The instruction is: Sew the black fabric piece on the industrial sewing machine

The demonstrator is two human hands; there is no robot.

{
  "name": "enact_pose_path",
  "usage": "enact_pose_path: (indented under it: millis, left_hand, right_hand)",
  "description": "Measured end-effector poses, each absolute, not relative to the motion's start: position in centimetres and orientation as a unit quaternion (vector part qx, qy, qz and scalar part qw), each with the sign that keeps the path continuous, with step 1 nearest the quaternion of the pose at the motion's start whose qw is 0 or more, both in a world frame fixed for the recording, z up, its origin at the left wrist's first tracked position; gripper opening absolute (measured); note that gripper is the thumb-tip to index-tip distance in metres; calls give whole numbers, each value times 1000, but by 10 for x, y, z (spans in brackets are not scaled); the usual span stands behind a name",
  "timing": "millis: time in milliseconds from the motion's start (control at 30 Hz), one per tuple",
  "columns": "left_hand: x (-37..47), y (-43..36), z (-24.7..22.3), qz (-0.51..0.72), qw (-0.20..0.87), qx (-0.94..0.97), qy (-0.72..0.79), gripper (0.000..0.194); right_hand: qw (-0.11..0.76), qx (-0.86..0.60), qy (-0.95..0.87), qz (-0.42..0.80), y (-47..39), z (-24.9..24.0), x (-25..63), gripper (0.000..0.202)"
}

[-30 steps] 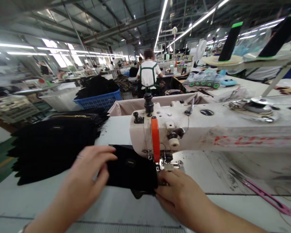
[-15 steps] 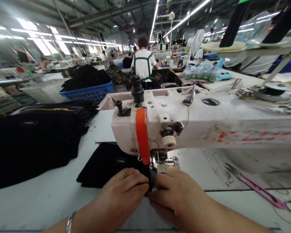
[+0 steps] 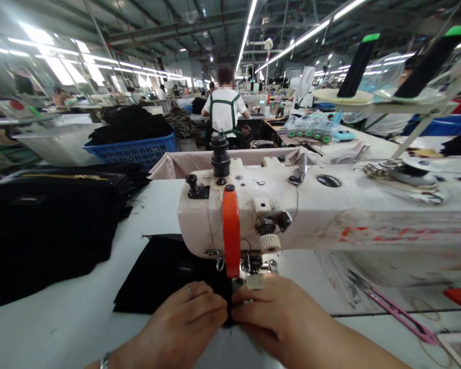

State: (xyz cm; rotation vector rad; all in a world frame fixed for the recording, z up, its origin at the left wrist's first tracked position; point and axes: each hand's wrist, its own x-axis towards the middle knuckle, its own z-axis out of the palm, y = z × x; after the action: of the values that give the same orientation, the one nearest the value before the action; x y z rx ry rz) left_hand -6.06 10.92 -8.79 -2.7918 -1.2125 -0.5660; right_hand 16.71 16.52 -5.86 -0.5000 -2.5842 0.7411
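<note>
A black fabric piece (image 3: 165, 274) with a small label lies flat on the white table under the head of a cream sewing machine (image 3: 292, 210). My left hand (image 3: 184, 318) pinches the near edge of the fabric just left of the needle area. My right hand (image 3: 280, 315) presses against it from the right, fingers closed on the same fabric edge below the presser foot (image 3: 253, 279). The two hands touch each other. A ring sits on a left-hand finger. The fabric edge between the fingers is mostly hidden.
A stack of black garments (image 3: 49, 225) fills the table's left. A blue basket (image 3: 134, 148) of dark cloth stands behind. Pink thread snips (image 3: 399, 315) lie at right. Thread cones (image 3: 357, 66) stand above the machine arm. A person in white (image 3: 225, 110) sits with their back turned.
My left hand came off the flat fabric and moved right to meet my right hand at the needle. Both now pinch the near edge, and the fabric has shifted slightly left.
</note>
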Motion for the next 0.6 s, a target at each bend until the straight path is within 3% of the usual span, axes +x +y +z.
enact_pose_path:
  millis: [167,333,600]
  left_hand:
    - [-61,117,-80,-205,-35,-921,-328,12]
    - [-60,124,-62,-233,-58,-907,-347,29]
    - [-67,143,-63,-241,-36,-902,-356,31]
  right_hand:
    - [223,-164,-930,243,166,-70,162,22]
    - [240,-204,-920,232,164,-74,160,22]
    - [236,-282,-912,184,158,-80,155,29]
